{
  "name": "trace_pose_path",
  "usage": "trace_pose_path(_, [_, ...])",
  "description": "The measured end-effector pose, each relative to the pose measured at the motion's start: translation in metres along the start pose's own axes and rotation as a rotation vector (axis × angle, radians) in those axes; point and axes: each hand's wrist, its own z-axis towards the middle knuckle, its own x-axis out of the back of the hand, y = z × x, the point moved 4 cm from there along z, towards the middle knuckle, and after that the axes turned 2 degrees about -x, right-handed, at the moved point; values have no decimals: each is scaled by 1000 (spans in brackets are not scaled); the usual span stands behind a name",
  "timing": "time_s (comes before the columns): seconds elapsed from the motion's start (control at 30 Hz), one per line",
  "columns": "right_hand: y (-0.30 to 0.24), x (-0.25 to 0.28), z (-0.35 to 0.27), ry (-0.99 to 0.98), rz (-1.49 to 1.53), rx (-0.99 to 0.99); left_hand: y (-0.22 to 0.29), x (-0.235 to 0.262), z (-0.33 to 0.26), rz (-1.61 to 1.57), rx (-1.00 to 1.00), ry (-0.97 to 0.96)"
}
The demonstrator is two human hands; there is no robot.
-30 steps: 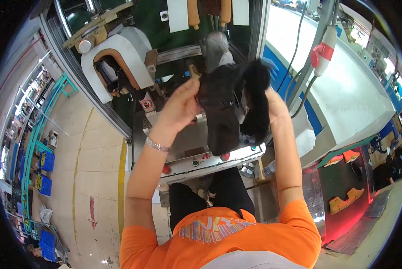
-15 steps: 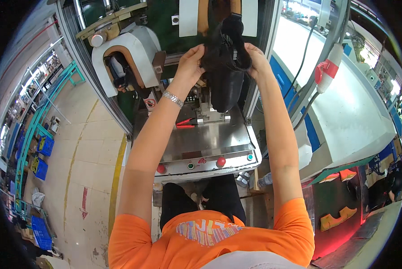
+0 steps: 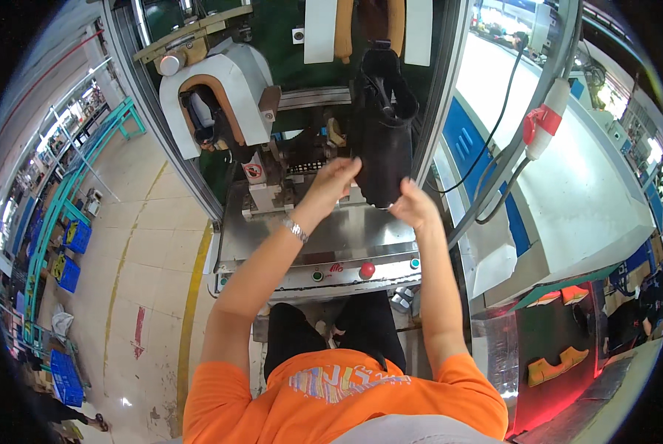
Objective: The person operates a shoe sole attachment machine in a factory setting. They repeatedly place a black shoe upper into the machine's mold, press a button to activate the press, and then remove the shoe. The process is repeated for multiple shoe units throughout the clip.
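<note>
A black boot (image 3: 383,126) hangs upright on a tan form inside the machine, straight ahead of me. My left hand (image 3: 333,183) reaches up with its fingers spread, the fingertips resting on the boot's lower left side. My right hand (image 3: 413,207) is curled on the boot's bottom edge. A metal watch sits on my left wrist. Both forearms stretch out over the steel machine table (image 3: 346,237).
The table's front panel carries a red button (image 3: 366,270) and small green ones. A white-housed machine head (image 3: 220,89) stands at the left. Cables and a red-and-white hanging handle (image 3: 542,126) are at the right. Orange shoes (image 3: 549,366) lie at lower right, blue crates (image 3: 69,270) at far left.
The boot went up and away from me, from held in both hands above the table to hanging on the form. My hands slid down to its lower end.
</note>
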Motion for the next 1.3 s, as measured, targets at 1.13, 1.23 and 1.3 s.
trace_pose_path(1.13, [71,98,89,362,315,240,65,-67,-83,1477,-776,274])
trace_pose_path(1.23, [72,117,99,519,327,147,65,-66,-81,1439,-807,254])
trace_pose_path(1.3, [74,113,100,552,350,162,66,-65,-81,1436,-792,241])
